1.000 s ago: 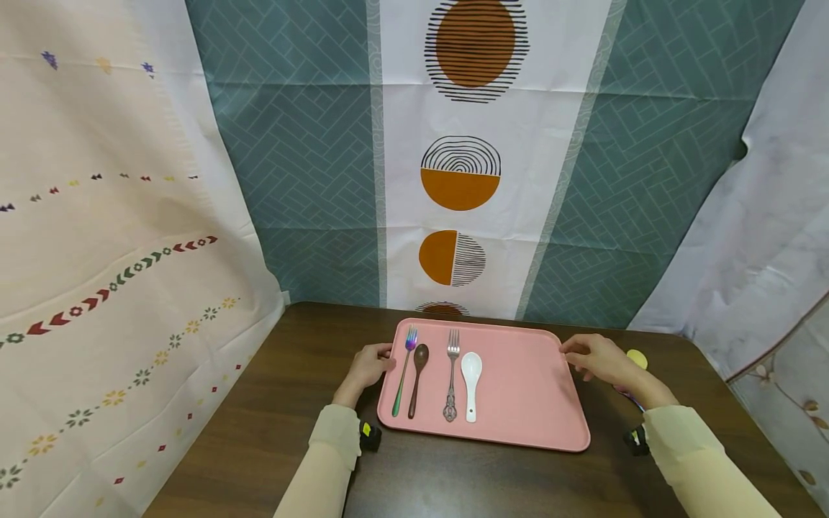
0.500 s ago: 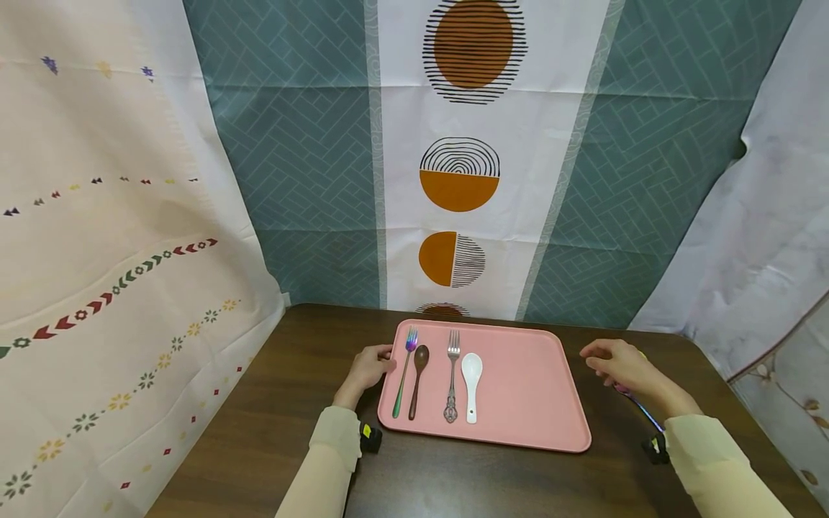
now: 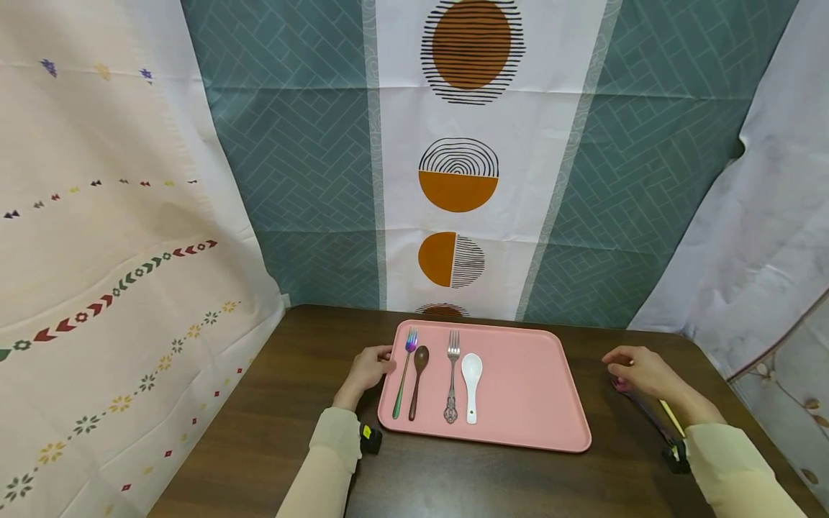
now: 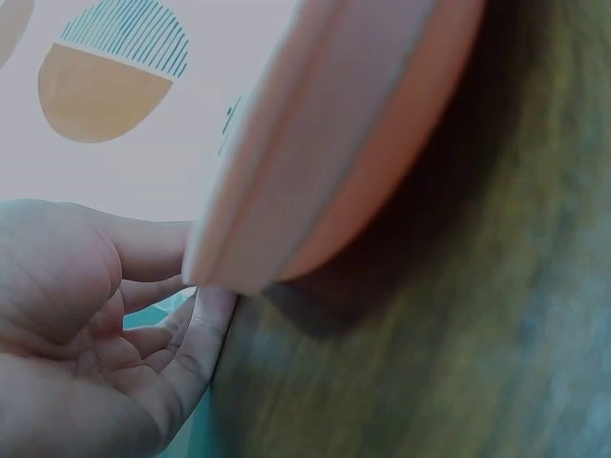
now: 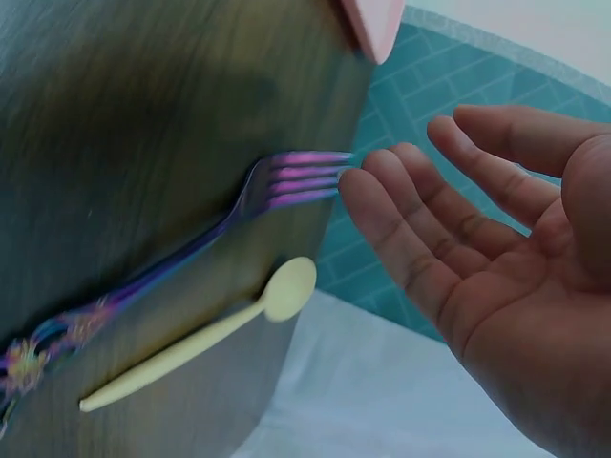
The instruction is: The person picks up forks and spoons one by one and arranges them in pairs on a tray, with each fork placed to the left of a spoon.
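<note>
My left hand (image 3: 368, 368) pinches the left rim of a pink tray (image 3: 524, 388), thumb on top and fingers below, as the left wrist view shows. On the tray's left half lie a rainbow fork (image 3: 401, 381) with a green handle, a dark wooden spoon (image 3: 421, 357), a silver fork (image 3: 452, 374) with an ornate handle and a white spoon (image 3: 472, 368). Right of the tray, my right hand (image 3: 648, 374) hovers with bent, spread fingers holding nothing. Beneath it a purple ornate fork (image 5: 191, 250) and a pale yellow spoon (image 5: 289, 289) lie on the table, partly hidden in the head view.
The brown wooden table (image 3: 447, 475) carries the tray near its back edge. Behind it hangs a green and white patterned curtain (image 3: 311, 180). Pale cloths hang at the left (image 3: 129, 288) and right sides.
My right hand has moved right, away from the tray's right rim to above the purple fork and yellow spoon. The left hand stays on the tray, which has not visibly moved.
</note>
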Motion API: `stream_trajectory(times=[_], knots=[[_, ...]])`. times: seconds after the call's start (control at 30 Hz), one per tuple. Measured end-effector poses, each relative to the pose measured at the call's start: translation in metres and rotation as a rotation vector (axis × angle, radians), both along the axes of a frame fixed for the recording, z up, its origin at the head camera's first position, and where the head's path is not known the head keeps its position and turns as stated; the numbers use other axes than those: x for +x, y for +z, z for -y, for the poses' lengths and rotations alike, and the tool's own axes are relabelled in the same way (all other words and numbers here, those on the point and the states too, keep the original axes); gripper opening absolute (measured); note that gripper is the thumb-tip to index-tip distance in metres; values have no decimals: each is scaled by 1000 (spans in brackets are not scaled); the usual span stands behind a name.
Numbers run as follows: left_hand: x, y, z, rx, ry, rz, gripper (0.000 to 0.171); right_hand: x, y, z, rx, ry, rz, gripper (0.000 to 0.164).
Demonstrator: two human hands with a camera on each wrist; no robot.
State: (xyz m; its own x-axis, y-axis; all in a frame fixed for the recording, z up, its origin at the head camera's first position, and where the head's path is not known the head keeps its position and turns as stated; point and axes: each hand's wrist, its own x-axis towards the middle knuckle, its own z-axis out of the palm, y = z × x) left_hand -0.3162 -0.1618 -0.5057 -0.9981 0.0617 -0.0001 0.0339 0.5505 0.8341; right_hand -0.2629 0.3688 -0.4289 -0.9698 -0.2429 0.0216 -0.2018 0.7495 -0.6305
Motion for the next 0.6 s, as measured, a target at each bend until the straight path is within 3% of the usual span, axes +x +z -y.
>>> stream_trajectory(times=[0.2, 0.43, 0.6], knots=[[1, 1, -1, 5, -4, 0, 42, 0, -4, -11, 34, -24, -20, 25], [0, 1, -1, 2, -4, -1, 42, -3, -14, -24, 197, -38, -119, 19], [1, 1, -1, 3, -4, -12, 43, 0, -15, -24, 186, -55, -72, 19]])
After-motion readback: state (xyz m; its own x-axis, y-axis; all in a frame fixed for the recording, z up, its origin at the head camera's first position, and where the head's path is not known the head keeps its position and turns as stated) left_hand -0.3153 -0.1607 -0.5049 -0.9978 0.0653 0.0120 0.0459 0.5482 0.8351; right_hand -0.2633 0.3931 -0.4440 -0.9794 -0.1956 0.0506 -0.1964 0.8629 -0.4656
